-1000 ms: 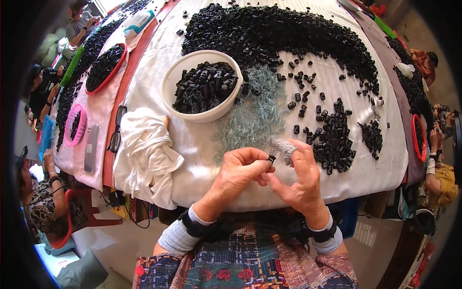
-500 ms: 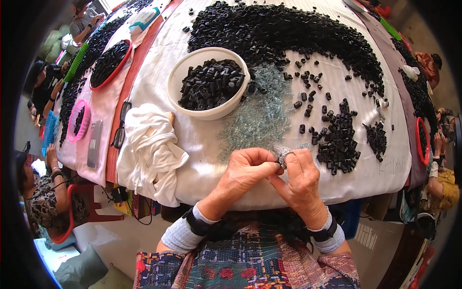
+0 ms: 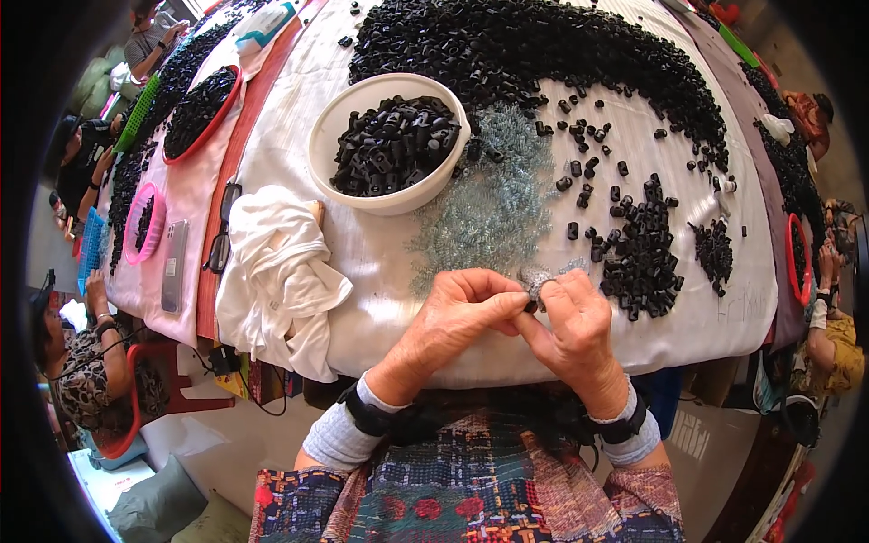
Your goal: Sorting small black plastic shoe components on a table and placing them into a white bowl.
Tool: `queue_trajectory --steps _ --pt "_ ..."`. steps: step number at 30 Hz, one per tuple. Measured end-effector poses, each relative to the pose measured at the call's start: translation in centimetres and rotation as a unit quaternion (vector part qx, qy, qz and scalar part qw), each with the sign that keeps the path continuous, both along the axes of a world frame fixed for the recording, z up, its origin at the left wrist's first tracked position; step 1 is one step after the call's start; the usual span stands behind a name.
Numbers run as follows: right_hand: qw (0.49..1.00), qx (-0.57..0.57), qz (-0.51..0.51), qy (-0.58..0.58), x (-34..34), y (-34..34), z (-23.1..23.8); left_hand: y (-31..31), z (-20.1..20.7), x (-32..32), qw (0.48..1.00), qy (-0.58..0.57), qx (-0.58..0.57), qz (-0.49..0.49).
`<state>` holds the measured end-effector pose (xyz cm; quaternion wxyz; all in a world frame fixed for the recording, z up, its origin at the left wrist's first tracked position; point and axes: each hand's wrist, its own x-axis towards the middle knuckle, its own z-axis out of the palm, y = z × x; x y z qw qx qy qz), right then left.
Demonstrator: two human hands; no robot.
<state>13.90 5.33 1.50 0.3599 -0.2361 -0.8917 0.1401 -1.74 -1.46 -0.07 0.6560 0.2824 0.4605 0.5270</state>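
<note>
My left hand (image 3: 466,312) and my right hand (image 3: 575,324) meet above the near part of the cloth-covered table. Thumb and forefinger of the left are pinched on a small black plastic part (image 3: 531,307). The right hand's fingers are curled, with thumb and fingertips closed against the same part. Just behind the fingertips sits a silvery clump (image 3: 536,277) that looks like tiny springs; whether a finger holds some of it is hidden. Beyond spreads a pile of small clear-bluish springs (image 3: 493,199). Right of them lies a heap of short black cylindrical parts (image 3: 641,253).
A white bowl (image 3: 323,177) of black parts stands behind left, by a crumpled white cloth (image 3: 276,271) and glasses (image 3: 221,237). A large black heap (image 3: 534,45) covers the far side. Smaller black pieces (image 3: 713,253) lie right. People (image 3: 86,366) sit at neighbouring tables.
The whole view has shifted slightly. Both hands stay together with fingertips pinched; the black part between them now shows a little more clearly.
</note>
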Motion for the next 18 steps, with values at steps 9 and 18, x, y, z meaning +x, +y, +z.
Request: queue_trajectory --steps 9,18 --pt "1.0 0.001 -0.009 0.023 0.0 0.2 -0.1 0.2 0.9 0.2 0.999 -0.029 -0.028 0.001" --pt "0.999 0.011 0.031 0.008 0.8 -0.2 -0.3 -0.3 0.9 0.1 0.999 0.03 -0.001 -0.044"
